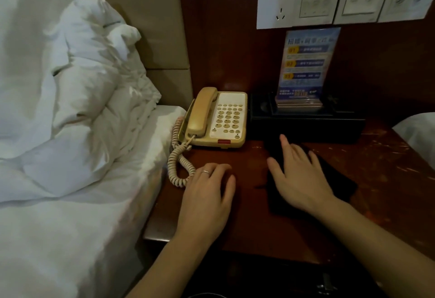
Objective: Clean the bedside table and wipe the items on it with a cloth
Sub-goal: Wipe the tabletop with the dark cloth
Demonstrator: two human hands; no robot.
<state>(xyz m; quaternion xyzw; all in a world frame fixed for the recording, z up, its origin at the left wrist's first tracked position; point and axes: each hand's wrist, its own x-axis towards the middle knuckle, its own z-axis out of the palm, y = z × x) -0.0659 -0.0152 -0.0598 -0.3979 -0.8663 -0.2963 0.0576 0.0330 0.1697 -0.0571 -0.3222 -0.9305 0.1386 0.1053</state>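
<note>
Head view: right hand (299, 172) lay flat, fingers spread, pressing a dark cloth (339, 180) on the reddish-brown wooden bedside table (388, 156); left hand (207, 194) rested palm-down, fingers loosely curled, beside the coiled cord of a beige corded telephone (216, 118). Black rectangular tray (306, 123) behind held a blue printed sign card (308, 62), text unreadable

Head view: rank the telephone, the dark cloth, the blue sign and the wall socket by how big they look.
1. telephone
2. dark cloth, partly hidden under the right hand, so it could rival the telephone
3. blue sign
4. wall socket
</note>
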